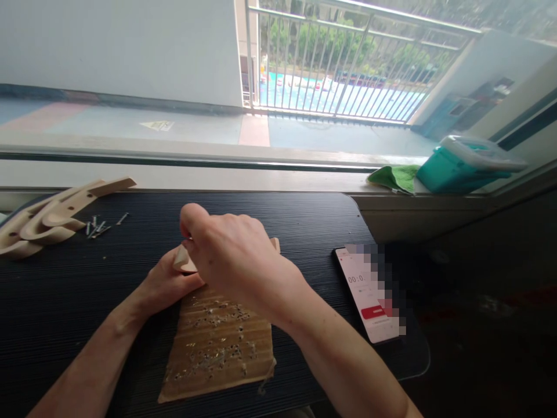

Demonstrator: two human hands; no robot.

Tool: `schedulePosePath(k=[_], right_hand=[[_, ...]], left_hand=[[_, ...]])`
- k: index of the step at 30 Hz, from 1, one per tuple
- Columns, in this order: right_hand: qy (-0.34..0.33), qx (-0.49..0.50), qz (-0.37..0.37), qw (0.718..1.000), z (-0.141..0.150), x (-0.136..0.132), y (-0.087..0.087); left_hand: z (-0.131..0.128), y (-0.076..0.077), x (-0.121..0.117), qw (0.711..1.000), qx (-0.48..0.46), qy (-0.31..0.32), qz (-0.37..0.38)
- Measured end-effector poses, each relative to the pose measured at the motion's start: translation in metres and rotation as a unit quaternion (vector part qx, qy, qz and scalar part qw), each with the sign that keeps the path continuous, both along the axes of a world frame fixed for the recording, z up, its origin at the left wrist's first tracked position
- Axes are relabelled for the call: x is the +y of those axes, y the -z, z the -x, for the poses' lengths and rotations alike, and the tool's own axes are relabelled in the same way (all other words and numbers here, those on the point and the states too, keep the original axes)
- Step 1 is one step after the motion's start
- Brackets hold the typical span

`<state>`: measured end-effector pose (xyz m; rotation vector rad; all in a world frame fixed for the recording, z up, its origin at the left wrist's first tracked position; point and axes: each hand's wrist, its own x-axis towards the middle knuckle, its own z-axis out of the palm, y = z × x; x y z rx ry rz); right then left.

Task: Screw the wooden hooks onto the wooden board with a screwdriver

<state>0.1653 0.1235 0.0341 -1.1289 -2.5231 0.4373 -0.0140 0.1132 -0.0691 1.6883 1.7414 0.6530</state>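
A pale curved wooden piece [186, 260] lies over the far part of a brown corrugated cardboard sheet [217, 342], which is full of small holes. My left hand [169, 281] is closed on the left end of this wooden piece. Above it my right hand [237, 249] is in a fist, thumb side up, covering most of the wood. Whatever the fist grips is hidden from view. The other end of the wood shows just past my right hand.
Several similar curved wooden pieces [52, 217] with holes lie at the far left, beside loose screws [98, 226]. A phone [368, 296] showing a timer lies on the right of the black table [304, 226]. On the sill are a green cloth [397, 177] and a teal tub [461, 165].
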Motion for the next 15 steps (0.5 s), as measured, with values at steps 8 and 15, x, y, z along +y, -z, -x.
schedulePosePath(k=[8,15], right_hand=[[0.058,-0.015,-0.020,0.998,0.008,0.000,0.000],[-0.027,-0.071,0.000,0.997,0.000,-0.002,-0.025]], left_hand=[[0.000,-0.002,-0.002,0.997,-0.035,0.060,0.027],[-0.001,-0.008,-0.003,0.993,-0.073,0.097,-0.014]])
